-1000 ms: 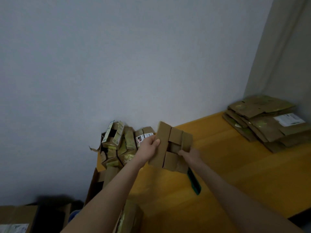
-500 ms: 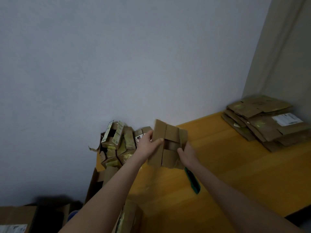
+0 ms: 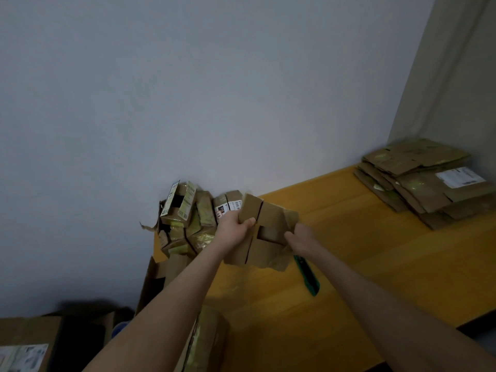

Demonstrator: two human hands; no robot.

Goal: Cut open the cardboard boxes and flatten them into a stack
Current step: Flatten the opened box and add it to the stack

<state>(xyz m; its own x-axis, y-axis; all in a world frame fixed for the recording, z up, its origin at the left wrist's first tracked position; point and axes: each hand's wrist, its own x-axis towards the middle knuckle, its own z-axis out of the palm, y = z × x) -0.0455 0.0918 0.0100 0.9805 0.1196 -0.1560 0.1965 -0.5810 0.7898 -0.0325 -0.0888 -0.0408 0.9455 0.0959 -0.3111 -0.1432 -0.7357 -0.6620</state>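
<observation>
Left of the opened box (image 3: 268, 249) we see a pile of small boxes (image 3: 188, 218) against the wall. The left hand (image 3: 233, 233) grips the box's left flap and the right hand (image 3: 302, 237) grips its right edge, holding it above the surface (image 3: 389, 264). Just below and right of the box we find a green cutter (image 3: 307, 275). Far to the box's right lies the flattened stack (image 3: 429, 183).

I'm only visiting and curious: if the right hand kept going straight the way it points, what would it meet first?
The cardboard box it holds; the right hand points up-left into it. Beyond, probably the pile of small boxes by the wall, though depth is unclear.
</observation>
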